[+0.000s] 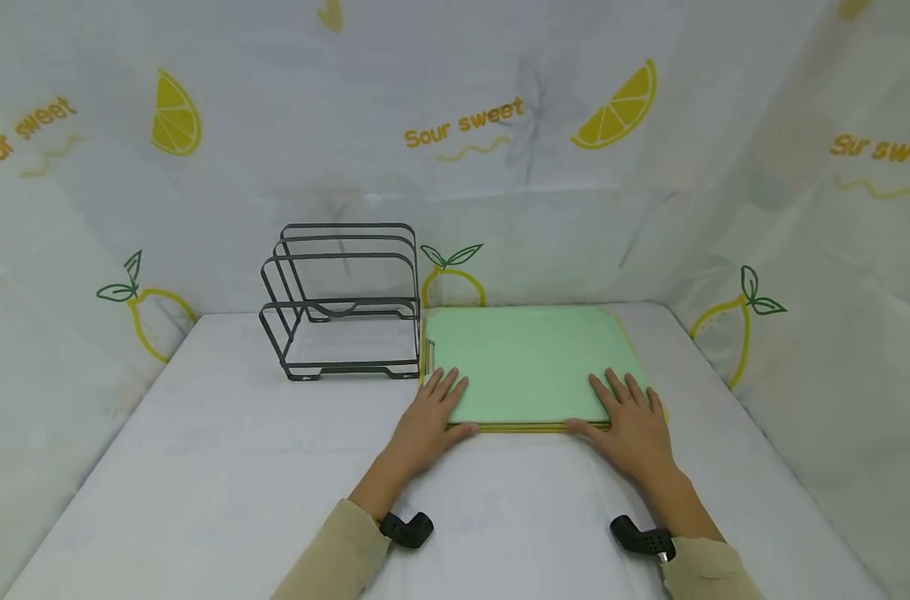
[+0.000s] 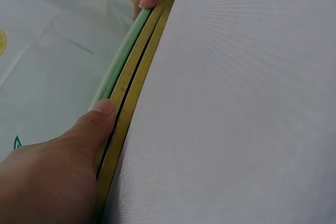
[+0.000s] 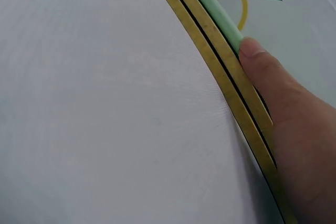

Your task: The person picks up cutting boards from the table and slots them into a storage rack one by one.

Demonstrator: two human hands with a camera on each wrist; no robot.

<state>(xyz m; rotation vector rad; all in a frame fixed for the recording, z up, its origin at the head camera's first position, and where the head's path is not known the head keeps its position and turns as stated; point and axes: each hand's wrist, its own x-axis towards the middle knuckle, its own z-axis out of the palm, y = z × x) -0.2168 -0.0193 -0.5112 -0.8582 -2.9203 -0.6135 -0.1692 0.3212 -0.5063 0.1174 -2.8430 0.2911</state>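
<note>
A light green cutting board (image 1: 530,358) with rounded corners lies flat on top of yellow-edged boards (image 2: 131,85). Two yellow edges, parted by a dark line, show beneath the green one in the wrist views. My left hand (image 1: 425,421) rests on the front left corner of the stack, fingers spread over the top and thumb against the front edge. On the front right corner rests my right hand (image 1: 631,425), its fingers also spread and its thumb at the front edge. A narrow slot shows in the green board's left side.
A black wire rack (image 1: 342,367) with several upright loops stands just left of the boards, close to their left edge. White cloth (image 1: 222,467) covers the table. A lemon-printed sheet (image 1: 312,125) hangs behind and at both sides.
</note>
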